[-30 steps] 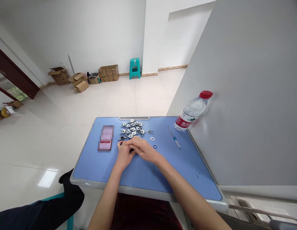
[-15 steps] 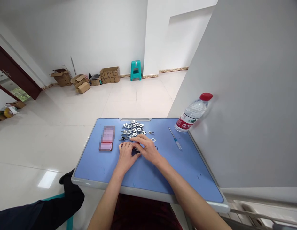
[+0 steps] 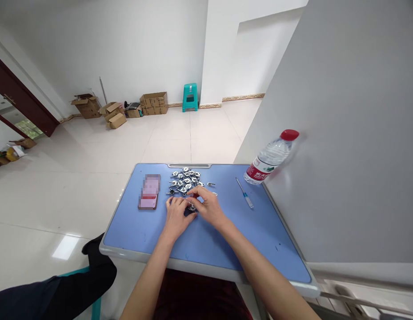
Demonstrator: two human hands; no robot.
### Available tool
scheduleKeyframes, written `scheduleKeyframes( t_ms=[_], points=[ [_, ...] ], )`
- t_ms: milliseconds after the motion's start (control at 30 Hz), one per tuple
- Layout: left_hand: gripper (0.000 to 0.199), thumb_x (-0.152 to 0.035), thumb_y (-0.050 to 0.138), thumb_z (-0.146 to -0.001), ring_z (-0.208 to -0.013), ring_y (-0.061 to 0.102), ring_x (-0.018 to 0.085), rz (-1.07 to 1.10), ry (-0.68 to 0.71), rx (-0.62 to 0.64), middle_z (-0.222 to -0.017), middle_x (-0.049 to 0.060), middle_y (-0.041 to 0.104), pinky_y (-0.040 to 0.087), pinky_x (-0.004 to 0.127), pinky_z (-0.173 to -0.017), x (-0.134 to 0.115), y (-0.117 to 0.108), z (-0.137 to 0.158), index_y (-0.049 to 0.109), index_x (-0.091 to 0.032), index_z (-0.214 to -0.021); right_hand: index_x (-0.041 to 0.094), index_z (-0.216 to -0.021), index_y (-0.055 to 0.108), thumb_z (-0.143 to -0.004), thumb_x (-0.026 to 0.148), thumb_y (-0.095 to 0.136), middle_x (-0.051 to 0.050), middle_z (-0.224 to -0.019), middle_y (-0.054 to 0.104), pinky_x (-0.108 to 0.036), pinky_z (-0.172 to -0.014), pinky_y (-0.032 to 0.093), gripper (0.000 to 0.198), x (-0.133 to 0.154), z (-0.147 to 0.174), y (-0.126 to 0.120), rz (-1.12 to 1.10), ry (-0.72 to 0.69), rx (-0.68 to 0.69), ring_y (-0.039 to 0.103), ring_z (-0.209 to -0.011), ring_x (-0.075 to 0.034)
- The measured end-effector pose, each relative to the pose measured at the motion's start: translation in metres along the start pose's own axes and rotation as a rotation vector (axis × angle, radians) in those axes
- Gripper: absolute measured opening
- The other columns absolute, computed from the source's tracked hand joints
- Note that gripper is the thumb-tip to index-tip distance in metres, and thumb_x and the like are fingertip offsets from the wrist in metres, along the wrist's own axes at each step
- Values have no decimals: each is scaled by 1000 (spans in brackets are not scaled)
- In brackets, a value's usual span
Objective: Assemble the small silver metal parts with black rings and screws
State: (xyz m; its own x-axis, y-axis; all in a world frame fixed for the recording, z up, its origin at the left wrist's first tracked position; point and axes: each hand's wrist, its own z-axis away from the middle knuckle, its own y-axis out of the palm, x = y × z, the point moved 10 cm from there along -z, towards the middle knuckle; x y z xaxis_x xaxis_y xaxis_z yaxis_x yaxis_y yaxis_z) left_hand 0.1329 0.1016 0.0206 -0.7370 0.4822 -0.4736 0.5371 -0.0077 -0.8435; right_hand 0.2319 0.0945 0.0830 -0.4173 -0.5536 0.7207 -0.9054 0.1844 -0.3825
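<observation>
Saw, at left on the pale-rimmed blue counter (image 3: 133,235), a flat phone (image 3: 149,192) with a blurred pink screen. Next found the left hand (image 3: 176,216) with fingers bent low; could not tell their hold. Just beyond, noted a heap of silver metal fittings (image 3: 186,178). Spotted a small round silver metal part (image 3: 192,207) between both hands, just beside the thumb of the right hand (image 3: 209,208); saw those fingers partly parted, could not tell whether gripping it. Farther right, saw a slim tool (image 3: 244,194) with a blue-and-clear handle, then a clear plastic bottle (image 3: 271,158) with a red cap.
</observation>
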Motion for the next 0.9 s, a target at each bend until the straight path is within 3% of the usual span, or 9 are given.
scheduleKeyframes(
  t_ms=[133, 300, 433, 633, 900],
  points=[
    [5, -22, 62, -84, -98, 56, 20, -41, -3, -25, -91, -1, 65, 23, 47, -109, -3, -4, 0, 59, -24, -87, 22, -97, 68, -91, 19, 51, -5, -85, 67, -31, -73, 52, 18, 0, -1, -1, 17, -4, 36, 62, -78, -18],
    [28, -27, 69, -76, -101, 56, 24, -40, -6, -26, -100, 2, 66, 23, 50, -110, -10, -1, 1, 58, -25, -102, 21, -90, 67, -88, 22, 58, -3, -76, 65, -29, -65, 52, 9, -2, 1, 2, 16, 16, 7, 60, -68, -16],
    [30, -27, 66, -80, -104, 55, 24, -10, 7, -19, -104, 3, 66, 25, 49, -107, -15, 4, -1, 57, -24, -108, 20, -89, 66, -87, 25, 60, -3, -77, 64, -29, -63, 53, 8, -4, 2, -1, 9, 40, -47, 60, -66, -16],
    [19, -24, 66, -79, -100, 55, 24, 43, -60, 24, -97, 2, 65, 32, 45, -98, -7, 7, 0, 57, -23, -96, 22, -95, 68, -91, 25, 53, -4, -79, 65, -29, -68, 53, 16, -1, 1, -3, 37, 25, -25, 61, -71, -17],
    [10, -23, 65, -81, -96, 57, 20, 114, -105, 23, -87, -1, 64, 32, 42, -97, -2, 4, -1, 55, -22, -80, 23, -106, 69, -93, 20, 50, -6, -90, 68, -34, -78, 52, 23, 3, 1, 2, 39, -51, 62, 63, -84, -19]
  ],
)
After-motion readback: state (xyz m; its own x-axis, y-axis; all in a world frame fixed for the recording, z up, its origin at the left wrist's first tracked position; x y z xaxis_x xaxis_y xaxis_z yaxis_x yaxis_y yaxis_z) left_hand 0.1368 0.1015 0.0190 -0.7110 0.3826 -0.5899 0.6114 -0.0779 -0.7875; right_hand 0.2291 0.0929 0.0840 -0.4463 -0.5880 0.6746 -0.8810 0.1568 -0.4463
